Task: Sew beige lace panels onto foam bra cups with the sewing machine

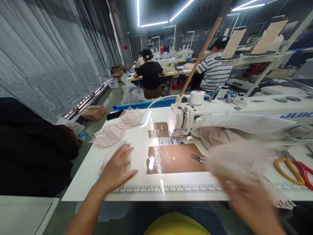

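Observation:
My left hand (pixel 117 168) hovers over the table's left part, fingers spread, with a small piece of pale sheer fabric (pixel 104 163) beneath it. Blurred by motion, my right hand (pixel 246 199) grips a beige mesh piece with a lace edge (pixel 239 160) at the right front. The blades of thread snips (pixel 197 158) lie on the brown taped panel (pixel 176 163); their handles are hidden by the mesh. A white sewing machine (pixel 181 119) stands behind the panel, and more sheer beige fabric (pixel 212 137) is bunched beside its needle area.
Two lace cup-shaped pieces (pixel 110 134) and a dark phone (pixel 114 115) lie at the table's back left. Scissors with yellow and red handles (pixel 293 171) rest at the right. A printed ruler (pixel 166 189) runs along the front edge. Co-workers (pixel 149 73) sit ahead.

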### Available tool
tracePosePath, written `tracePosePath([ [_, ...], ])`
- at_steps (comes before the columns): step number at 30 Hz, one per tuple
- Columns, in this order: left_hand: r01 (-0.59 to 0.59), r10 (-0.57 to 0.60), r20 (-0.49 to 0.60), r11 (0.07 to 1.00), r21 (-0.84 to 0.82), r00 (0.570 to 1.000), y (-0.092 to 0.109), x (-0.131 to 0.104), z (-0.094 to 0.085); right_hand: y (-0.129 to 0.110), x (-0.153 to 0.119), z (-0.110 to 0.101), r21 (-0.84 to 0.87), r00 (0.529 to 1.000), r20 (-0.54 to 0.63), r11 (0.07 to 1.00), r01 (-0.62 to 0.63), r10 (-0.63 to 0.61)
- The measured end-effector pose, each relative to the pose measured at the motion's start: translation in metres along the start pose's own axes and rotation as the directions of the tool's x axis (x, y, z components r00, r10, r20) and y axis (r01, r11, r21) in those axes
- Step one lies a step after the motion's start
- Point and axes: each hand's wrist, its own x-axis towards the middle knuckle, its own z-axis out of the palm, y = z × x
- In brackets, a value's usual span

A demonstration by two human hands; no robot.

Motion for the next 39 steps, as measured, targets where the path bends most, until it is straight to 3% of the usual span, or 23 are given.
tracePosePath([
  [3,-0.158,0.232,0.16,0.913,-0.375,0.959,0.055,-0.003,0.016,-0.037,0.005,0.039,-0.004,0.979,0.204,1.0,0.01,-0.009],
  [5,-0.112,0.319,0.253,0.794,-0.597,0.913,0.08,-0.006,0.03,-0.053,0.012,0.056,-0.015,0.951,0.29,0.993,0.116,-0.107],
  [7,-0.003,0.259,0.254,0.706,-0.708,0.932,0.088,-0.009,0.043,-0.061,0.018,0.06,-0.048,0.927,0.265,0.956,0.288,-0.266],
  [9,0.087,0.103,0.211,0.678,-0.73,0.972,0.082,-0.012,0.052,-0.065,0.02,0.051,-0.112,0.895,0.183,0.895,0.431,-0.408],
  [12,0.163,-0.102,0.129,0.708,-0.687,0.986,0.061,-0.016,0.055,-0.071,0.018,0.027,-0.244,0.869,-0.008,0.844,0.478,-0.495],
  [14,0.212,-0.17,0.129,0.7,-0.682,0.977,0.052,-0.018,0.052,-0.076,0.019,0.015,-0.309,0.887,-0.15,0.873,0.377,-0.436],
  [16,0.281,-0.145,0.245,0.615,-0.737,0.959,0.05,-0.023,0.046,-0.076,0.023,0.01,-0.297,0.934,-0.212,0.93,0.218,-0.286],
  [17,0.315,-0.072,0.332,0.552,-0.772,0.941,0.052,-0.026,0.043,-0.074,0.026,0.011,-0.253,0.967,-0.181,0.958,0.132,-0.181],
  [18,0.343,0.039,0.41,0.479,-0.808,0.911,0.055,-0.029,0.04,-0.069,0.029,0.014,-0.179,0.995,-0.081,0.983,0.038,-0.054],
  [19,0.365,0.167,0.46,0.403,-0.839,0.872,0.059,-0.031,0.037,-0.063,0.03,0.017,-0.079,0.995,0.061,0.994,-0.071,0.076],
  [20,0.379,0.276,0.478,0.342,-0.86,0.834,0.063,-0.033,0.035,-0.056,0.031,0.022,0.037,0.955,0.23,0.979,-0.202,0.188],
  [22,0.354,0.362,0.455,0.312,-0.882,0.814,0.07,-0.033,0.034,-0.042,0.027,0.034,0.256,0.794,0.542,0.846,-0.468,0.275],
  [24,0.261,0.269,0.399,0.431,-0.864,0.877,0.073,-0.026,0.037,-0.033,0.022,0.045,0.386,0.65,0.722,0.641,-0.664,0.239],
  [25,0.208,0.214,0.364,0.524,-0.826,0.907,0.074,-0.021,0.041,-0.031,0.019,0.05,0.421,0.608,0.765,0.548,-0.723,0.214],
  [27,0.148,0.164,0.324,0.642,-0.752,0.932,0.073,-0.01,0.049,-0.03,0.017,0.055,0.461,0.573,0.799,0.427,-0.778,0.182],
  [30,0.264,0.174,0.447,0.604,-0.752,0.877,0.068,0.004,0.057,-0.031,0.02,0.054,0.513,0.61,0.771,0.388,-0.766,0.184],
  [34,0.517,0.14,0.624,0.438,-0.735,0.769,0.061,0.011,0.053,-0.026,0.026,0.04,0.52,0.689,0.654,0.477,-0.709,0.311],
  [39,0.564,0.099,0.626,0.344,-0.751,0.773,0.063,0.016,0.052,-0.015,0.032,0.035,0.45,0.816,0.437,0.694,-0.562,0.378],
])
